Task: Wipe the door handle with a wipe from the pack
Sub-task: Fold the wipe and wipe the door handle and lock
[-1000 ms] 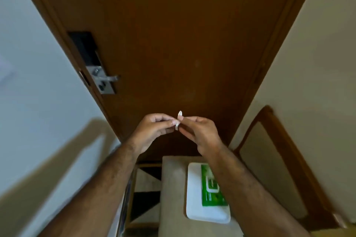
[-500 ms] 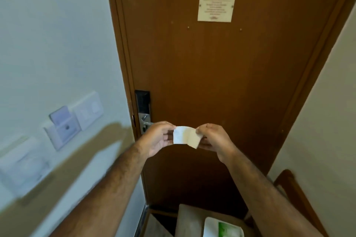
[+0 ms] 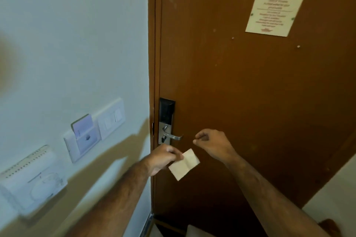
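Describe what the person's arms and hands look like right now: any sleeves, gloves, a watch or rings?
Both forearms are bare as far as the frame shows, with no sleeve in view. The left hand and the right hand are ungloved. No watch, bracelet or ring is visible on either wrist or on the fingers that show. Both forearms have visible hair.
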